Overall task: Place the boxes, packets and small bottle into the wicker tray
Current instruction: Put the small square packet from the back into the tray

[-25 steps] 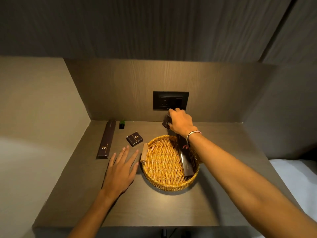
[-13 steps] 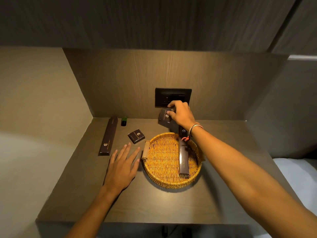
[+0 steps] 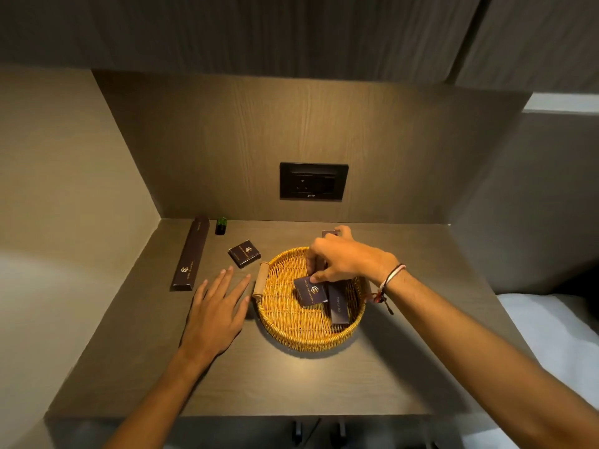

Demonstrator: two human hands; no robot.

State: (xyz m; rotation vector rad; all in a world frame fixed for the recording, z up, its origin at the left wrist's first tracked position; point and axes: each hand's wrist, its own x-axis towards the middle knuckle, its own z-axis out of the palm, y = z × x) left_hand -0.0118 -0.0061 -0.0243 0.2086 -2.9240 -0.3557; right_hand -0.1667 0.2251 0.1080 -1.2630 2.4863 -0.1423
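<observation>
The round wicker tray (image 3: 285, 319) sits mid-counter. Over it, my right hand (image 3: 346, 260) pinches the top corner of a small dark packet (image 3: 310, 291) that lies tilted on the tray floor. A long dark dental kit box (image 3: 338, 304) leans against the tray's right side, its far end hidden behind my hand. My left hand (image 3: 215, 315) rests flat on the counter left of the tray, fingers spread, holding nothing. Outside the tray lie a small square dark box (image 3: 244, 253), a long dark box (image 3: 191, 252) and a small green bottle (image 3: 221, 225).
The counter (image 3: 291, 384) is boxed in by a wood back wall with a black socket plate (image 3: 313, 181) and side walls. A cabinet overhangs above. White bedding (image 3: 551, 335) lies to the right, beyond the counter edge.
My right hand came back from the rear wall near the socket and lowered the small packet into the tray. My left hand stayed flat on the counter.
</observation>
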